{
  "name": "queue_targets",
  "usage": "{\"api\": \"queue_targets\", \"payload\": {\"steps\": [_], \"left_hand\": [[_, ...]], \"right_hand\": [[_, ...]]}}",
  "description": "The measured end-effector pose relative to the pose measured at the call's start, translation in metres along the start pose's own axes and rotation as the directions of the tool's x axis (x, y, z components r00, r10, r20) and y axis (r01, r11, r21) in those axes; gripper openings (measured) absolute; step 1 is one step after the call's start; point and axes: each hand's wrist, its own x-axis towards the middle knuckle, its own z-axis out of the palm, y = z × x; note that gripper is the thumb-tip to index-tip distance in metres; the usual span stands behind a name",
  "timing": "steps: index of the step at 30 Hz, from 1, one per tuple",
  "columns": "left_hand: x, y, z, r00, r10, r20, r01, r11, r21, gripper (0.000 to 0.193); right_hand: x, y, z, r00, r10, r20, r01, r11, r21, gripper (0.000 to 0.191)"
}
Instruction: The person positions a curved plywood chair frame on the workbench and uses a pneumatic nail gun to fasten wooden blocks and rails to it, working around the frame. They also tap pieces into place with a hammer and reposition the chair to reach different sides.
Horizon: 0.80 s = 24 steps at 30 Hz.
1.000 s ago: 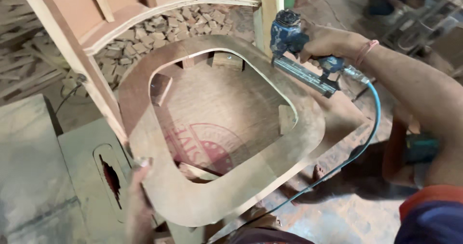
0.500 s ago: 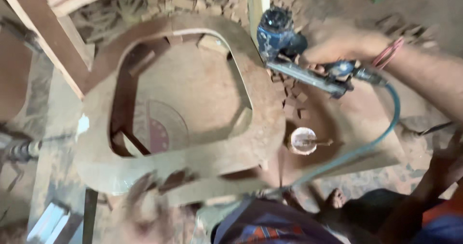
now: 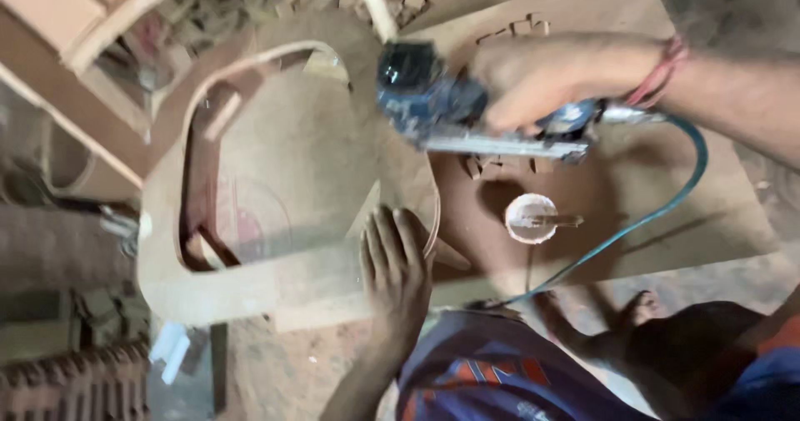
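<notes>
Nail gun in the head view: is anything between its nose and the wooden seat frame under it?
Nothing visible. The right hand holds the blue nail gun over the wooden seat frame, near its right side. The left hand lies flat on the frame's near rail, below the gun and clear of it.

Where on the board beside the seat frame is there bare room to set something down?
Bare board lies right of the small white cup, under the green hose. It is crowded around the nail gun in the right hand, and at the frame under the left hand.

Right hand grips a blue nail gun; left hand presses the wooden frame.
</notes>
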Motion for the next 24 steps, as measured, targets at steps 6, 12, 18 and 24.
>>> {"api": "queue_targets", "payload": {"steps": [6, 12, 18, 24], "left_hand": [[0.002, 0.007, 0.007, 0.999, 0.042, -0.03, -0.042, 0.999, 0.005, 0.058], [-0.001, 0.012, 0.01, 0.999, -0.005, -0.036, 0.005, 1.0, 0.012, 0.056], [-0.006, 0.009, 0.012, 0.997, -0.042, -0.072, 0.047, 0.997, 0.067, 0.053], [-0.01, 0.006, 0.01, 0.995, -0.045, -0.089, 0.045, 0.999, 0.003, 0.061]], "right_hand": [[-0.007, 0.009, -0.006, 0.987, -0.158, 0.009, 0.158, 0.981, -0.113, 0.016], [-0.009, 0.005, -0.006, 0.973, -0.23, -0.032, 0.222, 0.96, -0.171, 0.019], [-0.014, -0.001, -0.002, 0.966, -0.258, -0.03, 0.245, 0.945, -0.216, 0.022], [-0.024, -0.011, 0.004, 0.951, -0.309, -0.003, 0.303, 0.935, -0.186, 0.023]]}}
